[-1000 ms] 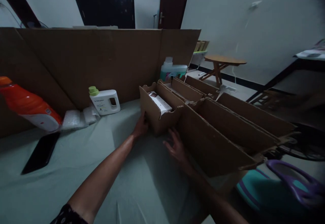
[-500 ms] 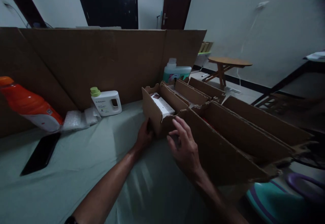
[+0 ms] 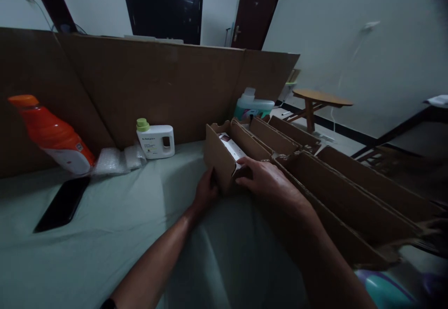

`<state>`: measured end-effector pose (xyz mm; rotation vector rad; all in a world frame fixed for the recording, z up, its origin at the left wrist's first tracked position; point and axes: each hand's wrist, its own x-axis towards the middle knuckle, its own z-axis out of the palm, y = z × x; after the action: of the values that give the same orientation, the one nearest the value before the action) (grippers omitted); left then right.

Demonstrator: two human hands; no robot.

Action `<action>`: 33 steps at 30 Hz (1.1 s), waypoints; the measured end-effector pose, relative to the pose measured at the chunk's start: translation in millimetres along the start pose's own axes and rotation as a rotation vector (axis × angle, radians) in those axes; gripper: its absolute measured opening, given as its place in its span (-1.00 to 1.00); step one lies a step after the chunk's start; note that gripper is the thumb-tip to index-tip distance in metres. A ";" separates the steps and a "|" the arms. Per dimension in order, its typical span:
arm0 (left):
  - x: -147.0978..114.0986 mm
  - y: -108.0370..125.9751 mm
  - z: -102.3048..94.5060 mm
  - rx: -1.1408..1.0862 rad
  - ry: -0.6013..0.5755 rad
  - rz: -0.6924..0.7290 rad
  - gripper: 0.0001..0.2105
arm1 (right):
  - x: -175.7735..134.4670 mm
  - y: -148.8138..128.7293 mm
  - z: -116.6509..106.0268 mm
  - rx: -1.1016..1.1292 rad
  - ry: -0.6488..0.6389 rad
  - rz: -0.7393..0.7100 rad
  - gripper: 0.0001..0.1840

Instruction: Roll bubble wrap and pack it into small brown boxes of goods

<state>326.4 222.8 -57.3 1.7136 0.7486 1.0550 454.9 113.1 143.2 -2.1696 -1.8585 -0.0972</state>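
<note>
A narrow, open-topped brown cardboard bin point(image 3: 217, 157) stood on pale green cloth point(image 3: 115, 243), a white rectangular carton point(image 3: 231, 146) inside. The left hand point(image 3: 206, 190) curved against its lower near corner, grip too dark to tell; the right hand point(image 3: 268, 176) pinched its near wall, forefinger over the rim. Other brown cardboard bins point(image 3: 350, 194) crowded its right, partly hidden by the right forearm. A tall brown cardboard screen point(image 3: 157, 85) blocked the back. Before it were an orange plastic bottle point(image 3: 59, 134), clear bubble-wrap bundles point(image 3: 110, 161) and a green-capped white jug point(image 3: 152, 146); a flat black phone point(image 3: 63, 204) lay nearer.
</note>
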 end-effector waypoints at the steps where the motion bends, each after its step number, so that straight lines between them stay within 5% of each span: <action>1: -0.2 0.2 0.1 0.007 0.010 0.001 -0.24 | 2.5 1.7 0.9 -0.005 -0.003 0.000 -0.50; 6: -1.5 3.4 0.5 0.040 0.037 0.014 -0.25 | -1.5 8.1 -0.4 0.001 0.086 -0.041 -0.51; 13: -1.8 5.7 0.7 0.060 0.032 0.034 -0.19 | -64.8 1.4 6.0 0.335 0.341 0.059 -0.79; 18: -2.8 8.6 -2.1 0.073 0.001 0.071 -0.15 | -72.5 31.8 70.7 0.426 0.104 0.113 -0.73; 22: -4.0 9.0 -2.8 0.082 -0.007 0.076 -0.16 | -58.7 55.3 111.4 0.446 0.043 0.103 -0.57; 33: -2.4 1.1 0.8 0.096 0.000 0.083 -0.13 | -68.8 62.9 140.5 0.490 0.055 0.106 -0.42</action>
<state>326.1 220.1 -57.1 1.8400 0.7430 1.0907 486.3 74.8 -18.0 -1.8925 -1.5323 0.2869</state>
